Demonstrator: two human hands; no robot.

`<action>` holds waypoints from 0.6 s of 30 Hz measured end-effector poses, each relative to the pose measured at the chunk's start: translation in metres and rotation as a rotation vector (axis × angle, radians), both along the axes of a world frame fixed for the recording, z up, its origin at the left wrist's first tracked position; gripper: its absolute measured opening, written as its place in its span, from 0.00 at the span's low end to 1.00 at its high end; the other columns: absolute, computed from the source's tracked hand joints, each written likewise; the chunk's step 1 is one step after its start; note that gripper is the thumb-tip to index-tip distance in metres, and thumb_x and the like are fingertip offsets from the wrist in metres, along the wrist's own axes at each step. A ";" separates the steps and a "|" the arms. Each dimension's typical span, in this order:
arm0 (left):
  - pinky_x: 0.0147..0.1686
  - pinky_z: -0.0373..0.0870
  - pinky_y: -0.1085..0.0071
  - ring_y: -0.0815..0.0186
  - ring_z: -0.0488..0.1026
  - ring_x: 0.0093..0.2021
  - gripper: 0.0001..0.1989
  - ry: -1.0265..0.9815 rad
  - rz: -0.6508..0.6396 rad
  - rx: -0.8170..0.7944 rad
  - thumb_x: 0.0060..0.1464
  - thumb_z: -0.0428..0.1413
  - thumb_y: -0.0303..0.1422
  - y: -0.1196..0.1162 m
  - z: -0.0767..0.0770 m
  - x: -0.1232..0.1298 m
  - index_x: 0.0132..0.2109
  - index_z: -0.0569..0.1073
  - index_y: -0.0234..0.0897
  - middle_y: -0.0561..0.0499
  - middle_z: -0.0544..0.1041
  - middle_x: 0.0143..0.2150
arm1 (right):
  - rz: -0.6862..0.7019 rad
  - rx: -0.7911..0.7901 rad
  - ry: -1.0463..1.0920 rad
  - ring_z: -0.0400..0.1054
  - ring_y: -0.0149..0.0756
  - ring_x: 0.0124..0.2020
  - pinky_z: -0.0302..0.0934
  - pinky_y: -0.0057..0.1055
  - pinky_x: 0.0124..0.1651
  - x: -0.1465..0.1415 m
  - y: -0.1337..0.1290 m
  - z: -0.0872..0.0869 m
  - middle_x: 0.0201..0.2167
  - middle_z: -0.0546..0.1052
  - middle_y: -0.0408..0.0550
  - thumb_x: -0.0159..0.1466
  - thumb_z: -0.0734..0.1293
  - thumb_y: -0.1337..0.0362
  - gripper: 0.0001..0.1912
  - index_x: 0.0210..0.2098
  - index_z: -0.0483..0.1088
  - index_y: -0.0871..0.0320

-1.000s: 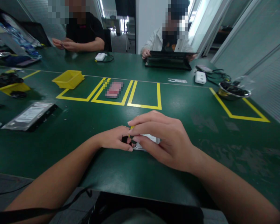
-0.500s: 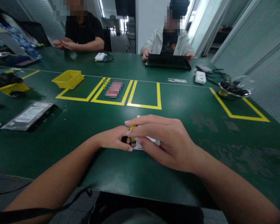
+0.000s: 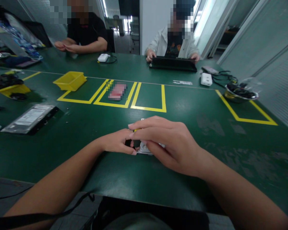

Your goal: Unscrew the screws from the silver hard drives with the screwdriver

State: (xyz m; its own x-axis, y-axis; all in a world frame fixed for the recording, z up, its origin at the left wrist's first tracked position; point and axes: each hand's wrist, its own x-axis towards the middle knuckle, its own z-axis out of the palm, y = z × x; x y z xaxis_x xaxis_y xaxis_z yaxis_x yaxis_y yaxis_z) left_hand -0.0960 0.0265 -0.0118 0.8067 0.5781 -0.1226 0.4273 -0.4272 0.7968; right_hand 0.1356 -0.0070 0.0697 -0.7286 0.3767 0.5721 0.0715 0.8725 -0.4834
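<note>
In the middle of the green table lies a silver metal hard drive, mostly covered by my hands. My left hand is closed at its left edge, with the thumb at the near corner and the other fingers partly hidden. Over the drive, my right hand pinches the yellow and black handle of a screwdriver between thumb and fingers. The handle stands about upright; its tip is hidden from view.
A yellow bin stands beyond my left hand. A flat labelled unit lies at left. Yellow tape marks boxes on the table. At right is a bowl of dark parts. Two people sit opposite, one holding a black tray-like object.
The screwdriver handle has turned, showing a dark side where yellow showed before. My right fingers have shifted slightly; my left hand keeps its place.
</note>
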 end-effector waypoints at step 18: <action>0.40 0.68 0.70 0.63 0.72 0.38 0.12 0.071 0.012 0.055 0.53 0.61 0.40 0.002 -0.004 -0.003 0.36 0.76 0.33 0.51 0.76 0.33 | -0.135 0.149 -0.036 0.66 0.34 0.41 0.65 0.33 0.44 -0.001 0.002 -0.003 0.40 0.72 0.53 0.70 0.61 0.65 0.13 0.49 0.72 0.63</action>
State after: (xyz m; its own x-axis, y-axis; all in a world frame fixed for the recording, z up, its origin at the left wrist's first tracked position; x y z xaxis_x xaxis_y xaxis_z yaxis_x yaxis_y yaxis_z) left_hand -0.0989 0.0282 -0.0155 0.7900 0.5953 -0.1467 0.4870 -0.4639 0.7400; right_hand 0.1343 -0.0052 0.0667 -0.6980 0.3858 0.6033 0.2078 0.9153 -0.3449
